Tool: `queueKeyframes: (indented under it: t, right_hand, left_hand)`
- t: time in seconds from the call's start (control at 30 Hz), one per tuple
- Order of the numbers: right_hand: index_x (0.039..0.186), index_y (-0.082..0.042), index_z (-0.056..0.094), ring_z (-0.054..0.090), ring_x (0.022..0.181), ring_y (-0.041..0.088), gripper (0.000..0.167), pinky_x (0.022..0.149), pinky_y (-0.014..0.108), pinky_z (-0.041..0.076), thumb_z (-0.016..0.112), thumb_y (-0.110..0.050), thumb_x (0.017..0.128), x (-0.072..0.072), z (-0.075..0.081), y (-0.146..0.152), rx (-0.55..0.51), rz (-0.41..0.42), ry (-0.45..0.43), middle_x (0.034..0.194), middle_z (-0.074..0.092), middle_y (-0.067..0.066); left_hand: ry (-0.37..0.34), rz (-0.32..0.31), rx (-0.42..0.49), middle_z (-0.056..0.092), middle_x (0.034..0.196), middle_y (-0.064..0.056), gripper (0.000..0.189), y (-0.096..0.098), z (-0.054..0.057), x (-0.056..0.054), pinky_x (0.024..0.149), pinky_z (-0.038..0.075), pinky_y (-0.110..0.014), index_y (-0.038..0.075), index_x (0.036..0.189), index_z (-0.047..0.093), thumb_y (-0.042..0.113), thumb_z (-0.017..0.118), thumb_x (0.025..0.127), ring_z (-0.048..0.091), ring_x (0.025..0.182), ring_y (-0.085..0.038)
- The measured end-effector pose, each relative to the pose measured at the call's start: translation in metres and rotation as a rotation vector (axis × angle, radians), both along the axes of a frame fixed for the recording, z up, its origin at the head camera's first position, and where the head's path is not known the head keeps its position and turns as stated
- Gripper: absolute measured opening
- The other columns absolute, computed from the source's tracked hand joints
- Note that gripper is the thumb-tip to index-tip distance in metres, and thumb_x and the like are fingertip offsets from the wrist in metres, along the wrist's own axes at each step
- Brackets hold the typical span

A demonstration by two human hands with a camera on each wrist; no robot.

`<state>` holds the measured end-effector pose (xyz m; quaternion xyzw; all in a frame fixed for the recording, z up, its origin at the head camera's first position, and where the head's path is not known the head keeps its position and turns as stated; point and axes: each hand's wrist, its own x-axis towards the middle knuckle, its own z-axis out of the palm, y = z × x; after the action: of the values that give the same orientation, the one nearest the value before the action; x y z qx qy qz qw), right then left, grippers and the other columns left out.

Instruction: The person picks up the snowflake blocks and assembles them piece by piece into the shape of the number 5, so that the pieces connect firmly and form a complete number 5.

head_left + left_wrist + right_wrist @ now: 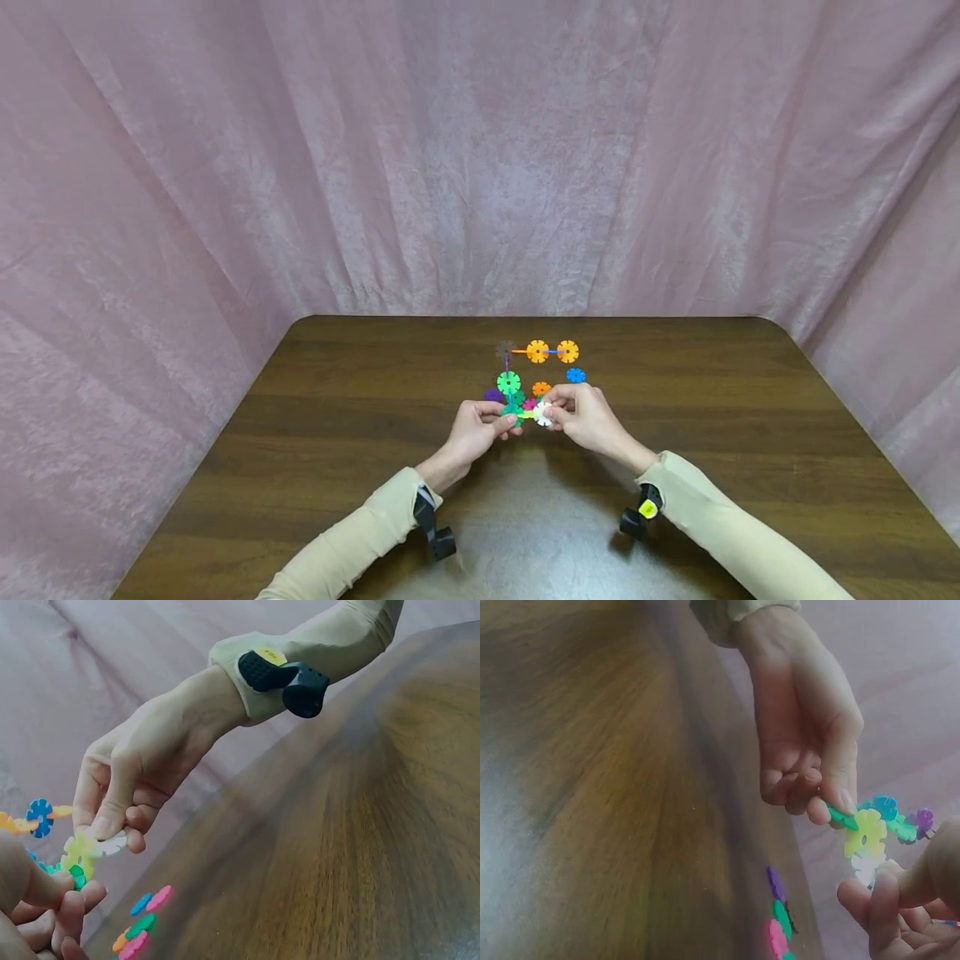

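Observation:
My left hand point(471, 432) pinches a green snowflake disc point(843, 817) at the near end of a chain of interlocked plastic discs. My right hand point(591, 418) holds a white snowflake disc point(543, 413) between thumb and fingers. Between the two hands a yellow disc point(865, 833) stands edge-on in the head view, joined to the green disc and meeting the white one. From the left hand the chain runs away through a light green disc point(508, 382) and a dark brown disc point(504, 350), then turns right to two orange discs point(537, 351) linked by a blue disc point(40, 818).
Loose discs lie on the wooden table point(337, 400) around and beyond the hands: a purple disc point(492, 396), a pink disc point(133, 945), an orange disc point(541, 388) and a blue disc point(575, 375) among them. A pink curtain point(480, 167) hangs behind the table's far edge.

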<state>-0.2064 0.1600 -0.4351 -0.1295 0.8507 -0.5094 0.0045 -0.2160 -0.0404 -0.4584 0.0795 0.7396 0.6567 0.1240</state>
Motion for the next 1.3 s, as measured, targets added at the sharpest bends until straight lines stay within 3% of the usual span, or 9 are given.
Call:
queueKeyframes:
  t: [0.23,0.33,0.47,0.57,0.77,1.0,1.17,1.3]
  right_hand:
    - [0.091,0.005,0.068,0.065,0.063,0.016,0.005,0.063,0.042,0.059,0.066,0.003,0.087,-0.002,-0.002,0.0,-0.013,0.01,-0.018,0.08,0.07,0.015]
    - [0.093,0.005,0.067,0.065,0.065,0.021,0.006,0.063,0.043,0.058,0.065,0.002,0.088,-0.003,-0.002,0.002,-0.025,0.036,-0.01,0.081,0.069,0.015]
    - [0.095,0.004,0.067,0.064,0.066,0.028,0.008,0.061,0.04,0.057,0.064,0.0,0.089,-0.005,-0.001,0.004,-0.023,0.055,0.012,0.08,0.068,0.015]
    - [0.096,0.002,0.068,0.064,0.067,0.029,0.008,0.06,0.037,0.056,0.064,-0.002,0.09,-0.006,0.0,0.006,-0.004,0.063,0.021,0.079,0.067,0.013]
    - [0.099,0.0,0.068,0.063,0.068,0.033,0.009,0.061,0.034,0.055,0.062,-0.003,0.092,-0.007,-0.002,0.01,0.02,0.074,0.037,0.079,0.066,0.01]
    - [0.105,0.0,0.068,0.063,0.068,0.029,0.016,0.061,0.027,0.053,0.061,-0.01,0.094,-0.011,-0.003,0.013,-0.026,0.056,0.022,0.083,0.067,0.011]
    - [0.114,0.0,0.064,0.064,0.071,0.031,0.027,0.061,0.027,0.053,0.057,-0.021,0.098,-0.014,-0.002,0.012,-0.082,0.035,-0.034,0.087,0.066,0.017]
    - [0.12,0.003,0.058,0.061,0.068,0.022,0.033,0.06,0.023,0.051,0.055,-0.022,0.099,-0.015,-0.003,0.01,-0.123,0.04,-0.07,0.087,0.062,0.026]
  left_hand:
    - [-0.008,-0.003,0.001,0.072,0.086,-0.027,0.019,-0.001,-0.003,-0.001,0.065,0.049,-0.026,-0.011,0.098,0.069,0.007,0.065,0.091,0.061,0.063,-0.01]
    - [-0.002,-0.031,-0.008,0.07,0.088,-0.03,0.02,-0.002,0.005,0.002,0.066,0.049,-0.028,-0.013,0.099,0.067,0.005,0.063,0.092,0.06,0.063,-0.01]
    - [0.008,-0.062,-0.014,0.071,0.088,-0.028,0.02,-0.002,0.005,0.0,0.066,0.049,-0.026,-0.013,0.1,0.066,0.005,0.062,0.092,0.059,0.063,-0.009]
    - [0.014,-0.082,-0.011,0.072,0.087,-0.025,0.021,-0.001,-0.006,-0.006,0.064,0.049,-0.023,-0.012,0.101,0.066,0.007,0.063,0.093,0.059,0.062,-0.007]
    - [0.003,-0.119,-0.018,0.072,0.09,-0.026,0.022,-0.001,-0.008,-0.006,0.062,0.048,-0.022,-0.012,0.1,0.067,0.008,0.064,0.092,0.059,0.061,-0.006]
    - [-0.022,-0.078,-0.032,0.075,0.083,-0.012,0.024,-0.001,-0.007,-0.007,0.061,0.043,-0.022,-0.007,0.099,0.071,0.014,0.07,0.088,0.057,0.063,-0.004]
    - [-0.06,-0.049,0.035,0.076,0.081,-0.004,0.026,0.0,-0.007,-0.007,0.063,0.044,-0.023,-0.008,0.101,0.07,0.015,0.07,0.088,0.058,0.064,-0.004]
    - [-0.098,-0.013,0.088,0.075,0.081,-0.001,0.027,0.0,-0.008,-0.008,0.064,0.044,-0.022,-0.007,0.103,0.07,0.015,0.071,0.088,0.059,0.064,-0.004]
